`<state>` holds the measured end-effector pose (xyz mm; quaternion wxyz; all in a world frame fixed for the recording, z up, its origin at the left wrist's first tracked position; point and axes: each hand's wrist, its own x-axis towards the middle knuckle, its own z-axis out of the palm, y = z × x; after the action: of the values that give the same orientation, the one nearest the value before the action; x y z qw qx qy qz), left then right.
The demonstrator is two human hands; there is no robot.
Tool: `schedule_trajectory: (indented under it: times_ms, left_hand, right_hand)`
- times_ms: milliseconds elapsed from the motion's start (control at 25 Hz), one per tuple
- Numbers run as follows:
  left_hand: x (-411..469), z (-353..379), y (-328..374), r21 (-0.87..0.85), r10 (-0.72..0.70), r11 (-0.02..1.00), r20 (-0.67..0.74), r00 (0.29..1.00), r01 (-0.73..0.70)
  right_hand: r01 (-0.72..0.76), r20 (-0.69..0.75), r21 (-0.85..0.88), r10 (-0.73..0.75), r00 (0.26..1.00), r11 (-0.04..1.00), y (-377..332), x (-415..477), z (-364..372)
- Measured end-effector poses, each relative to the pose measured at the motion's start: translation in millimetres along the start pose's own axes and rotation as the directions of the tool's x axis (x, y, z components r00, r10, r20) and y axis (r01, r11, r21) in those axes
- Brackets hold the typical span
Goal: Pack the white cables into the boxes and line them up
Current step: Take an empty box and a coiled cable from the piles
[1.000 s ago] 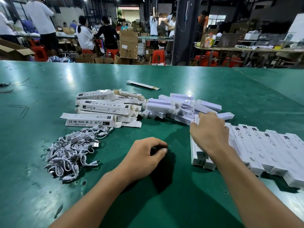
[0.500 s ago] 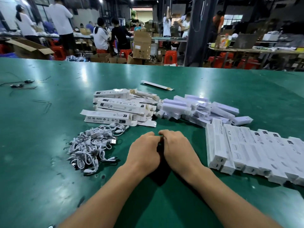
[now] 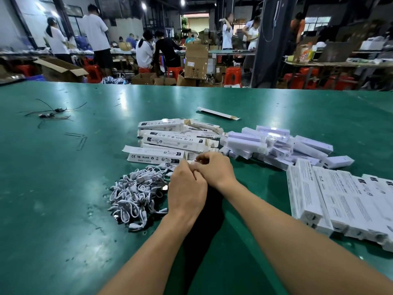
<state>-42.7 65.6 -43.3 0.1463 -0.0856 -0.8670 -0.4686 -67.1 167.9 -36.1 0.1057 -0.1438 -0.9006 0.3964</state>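
Note:
A tangled pile of short white cables (image 3: pixel 138 192) lies on the green table (image 3: pixel 63 220), left of my hands. Behind it is a stack of flat white boxes with open flaps (image 3: pixel 170 141). The nearest box (image 3: pixel 155 157) ends right at my fingertips. My left hand (image 3: pixel 187 188) and right hand (image 3: pixel 214 169) press together, fingers curled, at that box's flap end. The backs of my hands hide anything held. A row of packed boxes (image 3: pixel 340 201) lies side by side at the right.
A loose heap of white boxes (image 3: pixel 276 143) sits behind the lined-up row. One flat box (image 3: pixel 217 113) lies alone farther back. Thin black wires (image 3: pixel 49 113) lie at the far left. People work at tables beyond the far edge.
My right hand left the lined-up row and joined my left hand at the centre. Both hands then slid forward together to the nearest open box.

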Motion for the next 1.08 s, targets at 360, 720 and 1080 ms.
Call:
schedule_trajectory:
  times_ms: [360, 720, 1080]
  left_hand:
    - [8, 0, -7, -0.081, -0.093, 0.992, -0.011, 0.996, 0.092]
    - [7, 2, -5, -0.132, -0.111, 0.985, 0.015, 0.994, 0.112]
    - [7, 3, 7, -0.563, -0.276, 0.723, 0.296, 0.915, 0.400]
  right_hand:
    - [-0.096, 0.025, -0.143, 0.100, 0.995, 0.985, -11, 16, 10]
    - [-0.111, -0.121, 0.402, 0.173, 0.977, 0.909, -2, 4, -12]
    - [-0.240, 0.154, 0.622, 0.184, 0.971, 0.745, 38, -70, -54]
